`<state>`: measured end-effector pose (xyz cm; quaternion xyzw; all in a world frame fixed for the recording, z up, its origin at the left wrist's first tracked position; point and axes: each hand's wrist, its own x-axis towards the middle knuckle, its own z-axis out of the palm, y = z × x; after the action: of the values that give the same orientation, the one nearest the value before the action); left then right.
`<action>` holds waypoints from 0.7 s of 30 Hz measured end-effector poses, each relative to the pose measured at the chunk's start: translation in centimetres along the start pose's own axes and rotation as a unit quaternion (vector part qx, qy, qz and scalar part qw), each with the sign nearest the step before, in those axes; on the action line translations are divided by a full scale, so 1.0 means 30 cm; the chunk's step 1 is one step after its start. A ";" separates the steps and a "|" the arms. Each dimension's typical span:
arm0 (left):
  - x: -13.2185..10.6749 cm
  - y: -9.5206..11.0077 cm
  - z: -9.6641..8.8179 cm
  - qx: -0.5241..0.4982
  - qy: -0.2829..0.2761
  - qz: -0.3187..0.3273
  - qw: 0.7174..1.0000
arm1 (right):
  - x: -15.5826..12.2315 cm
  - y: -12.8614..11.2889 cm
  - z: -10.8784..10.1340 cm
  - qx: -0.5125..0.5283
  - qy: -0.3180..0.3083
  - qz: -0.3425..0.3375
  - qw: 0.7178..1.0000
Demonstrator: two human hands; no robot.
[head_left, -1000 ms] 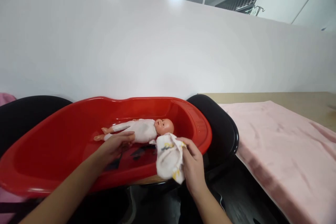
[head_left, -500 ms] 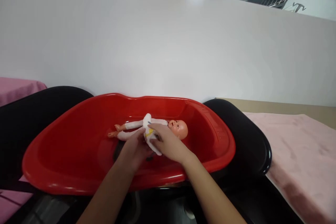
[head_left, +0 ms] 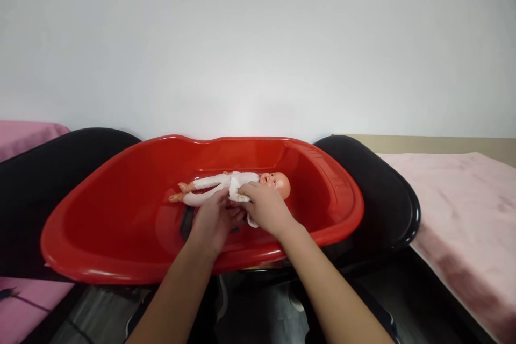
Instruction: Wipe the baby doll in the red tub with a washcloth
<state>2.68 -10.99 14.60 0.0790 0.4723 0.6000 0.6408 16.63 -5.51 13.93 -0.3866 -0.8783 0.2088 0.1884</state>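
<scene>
White wall behind a red tub (head_left: 100, 236). Right hand (head_left: 266, 209) presses a bunched white cloth (head_left: 241, 196) onto the chest of a doll (head_left: 237, 185) lying mid-tub, head toward three o'clock; left hand (head_left: 213, 220) cups its hip, fingers curled. Wiping looks underway; gentle strokes come next.

One red tub (head_left: 121, 226), one doll (head_left: 237, 185) in it, one white cloth (head_left: 242, 196), two hands: left hand (head_left: 213, 223), right hand (head_left: 266, 209). Two pink towels: one (head_left: 463, 199) right, one (head_left: 24, 134) left.

doll's (head_left: 236, 185) torso behind both hands, cloth (head_left: 242, 196) mostly hidden, forearms cut off
</scene>
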 end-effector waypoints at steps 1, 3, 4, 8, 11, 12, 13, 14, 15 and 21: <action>0.000 -0.001 0.000 -0.003 -0.004 0.004 1.000 | -0.001 0.002 0.001 0.015 0.021 -0.002 1.000; 0.002 -0.002 -0.003 -0.005 -0.019 0.018 1.000 | -0.001 0.001 0.006 0.028 0.078 -0.013 0.996; 0.005 -0.003 -0.005 -0.006 -0.026 0.025 0.999 | 0.000 -0.001 0.008 0.022 0.106 -0.017 0.994; 0.009 -0.004 -0.008 -0.010 -0.009 0.030 0.999 | 0.004 -0.003 0.004 -0.052 0.195 0.030 0.979; 0.004 -0.002 0.001 -0.010 0.030 0.025 0.999 | 0.006 0.003 -0.018 -0.039 0.248 0.120 0.961; 0.001 -0.001 0.005 -0.008 0.036 0.026 0.999 | 0.007 0.004 -0.025 -0.012 0.253 0.146 0.956; -0.001 0.000 0.009 -0.006 0.036 0.027 0.999 | 0.007 0.005 -0.031 0.019 0.255 0.167 0.952; -0.003 0.001 0.013 -0.004 0.034 0.027 0.999 | 0.008 0.007 -0.035 0.052 0.257 0.180 0.948; -0.004 0.001 0.016 -0.002 0.029 0.029 0.999 | 0.010 0.009 -0.037 0.086 0.260 0.185 0.944; 0.003 -0.004 0.016 -0.002 0.033 0.047 0.998 | 0.022 0.067 -0.035 0.278 0.277 0.177 0.903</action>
<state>3.08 -10.73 14.74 0.0797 0.4877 0.6327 0.5962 17.92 -3.53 13.89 -0.5101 -0.6142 0.3585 0.4837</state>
